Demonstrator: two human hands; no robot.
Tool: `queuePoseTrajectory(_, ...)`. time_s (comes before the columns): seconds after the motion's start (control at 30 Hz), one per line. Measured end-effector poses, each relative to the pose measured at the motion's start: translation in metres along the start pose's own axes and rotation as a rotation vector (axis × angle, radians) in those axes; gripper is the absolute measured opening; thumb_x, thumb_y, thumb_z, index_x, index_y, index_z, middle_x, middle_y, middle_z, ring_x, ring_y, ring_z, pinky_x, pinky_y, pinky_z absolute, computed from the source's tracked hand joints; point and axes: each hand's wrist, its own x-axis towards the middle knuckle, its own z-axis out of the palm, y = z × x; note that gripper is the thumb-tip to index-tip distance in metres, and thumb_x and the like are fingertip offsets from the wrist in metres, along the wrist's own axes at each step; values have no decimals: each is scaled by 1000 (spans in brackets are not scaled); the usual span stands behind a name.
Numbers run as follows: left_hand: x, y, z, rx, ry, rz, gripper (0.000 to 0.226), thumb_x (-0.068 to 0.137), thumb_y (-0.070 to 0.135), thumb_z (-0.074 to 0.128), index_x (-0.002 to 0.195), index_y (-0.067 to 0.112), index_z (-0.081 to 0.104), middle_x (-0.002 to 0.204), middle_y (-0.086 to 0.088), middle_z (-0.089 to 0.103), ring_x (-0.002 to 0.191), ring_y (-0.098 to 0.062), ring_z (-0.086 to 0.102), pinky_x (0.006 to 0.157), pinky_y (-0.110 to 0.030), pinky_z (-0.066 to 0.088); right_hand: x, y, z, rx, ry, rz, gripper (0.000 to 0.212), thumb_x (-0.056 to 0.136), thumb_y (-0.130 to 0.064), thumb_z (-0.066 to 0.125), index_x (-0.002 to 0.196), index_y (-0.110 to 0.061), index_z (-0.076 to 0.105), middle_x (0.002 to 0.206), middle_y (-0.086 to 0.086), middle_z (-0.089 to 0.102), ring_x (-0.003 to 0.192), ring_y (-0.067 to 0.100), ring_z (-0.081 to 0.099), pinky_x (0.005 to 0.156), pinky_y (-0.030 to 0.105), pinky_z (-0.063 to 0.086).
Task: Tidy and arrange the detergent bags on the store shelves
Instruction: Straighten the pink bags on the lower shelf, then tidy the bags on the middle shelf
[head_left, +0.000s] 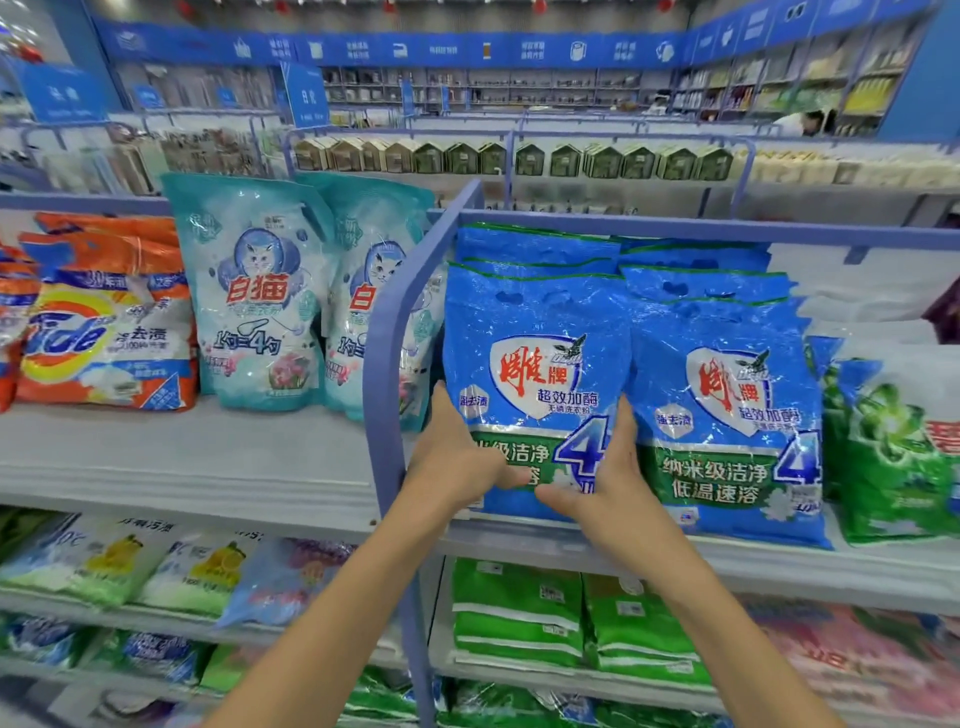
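A blue detergent bag (535, 353) with a red and white shield stands upright at the front of the top shelf (623, 545), just right of the blue divider rail (389, 332). My left hand (457, 457) grips its lower left edge, thumb across the front. My right hand (602, 478) grips its lower right edge, fingers reaching up between it and a second matching blue bag (727, 415) beside it. More of the same blue bags (696, 280) stand in rows behind them.
Left of the rail stand two pale teal cat-logo bags (254, 301) and orange Tide bags (104, 322). A green bag (898, 447) stands at the right. Lower shelves hold green bags (519, 618) and mixed pastel bags (156, 566). Other aisles lie behind.
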Motion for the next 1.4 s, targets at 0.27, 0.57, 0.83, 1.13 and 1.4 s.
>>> queuePoseTrajectory(0.27, -5, -9, 5, 85, 37, 119, 135, 49, 39, 92, 156, 27, 12, 137, 10, 61, 124, -16, 60, 105, -46, 50, 4, 14, 13, -10, 191, 2, 127, 77, -11, 87, 160, -31, -6, 162, -5, 31, 141, 15, 44, 107, 26, 34)
queuePoseTrajectory(0.57, -43, -16, 8, 348, 58, 231, 109, 91, 44, 71, 161, 7, -4, 166, -12, 20, 150, -29, 29, 119, -47, 34, -34, 0, 20, -320, 276, -21, 90, 98, -49, 60, 163, -16, 8, 159, 9, 36, 140, 27, 42, 107, 41, 41)
queuePoseTrajectory(0.83, -112, -30, -7, 534, -13, 325, 70, 101, 43, 56, 157, 12, 30, 162, -8, 34, 150, -29, 32, 119, -48, 32, -99, 1, 8, -631, 67, -53, 74, 105, -49, 45, 164, -16, 14, 171, 0, 15, 156, 18, 16, 123, 36, 22)
queuePoseTrajectory(1.13, -211, -98, -44, 710, 0, 224, 64, 105, 45, 49, 155, 7, 38, 158, -11, 43, 147, -30, 36, 123, -39, 24, -188, 10, 37, -693, -62, -90, 64, 105, -52, 43, 159, -20, 33, 167, 1, 29, 155, 20, 22, 125, 36, 18)
queuePoseTrajectory(1.4, -229, -167, -112, 704, 82, 81, 63, 104, 47, 49, 153, 8, 41, 155, -9, 48, 144, -27, 41, 117, -44, 38, -205, 6, 120, -668, -203, -125, 63, 106, -51, 41, 159, -18, 33, 167, 1, 29, 155, 18, 22, 125, 34, 17)
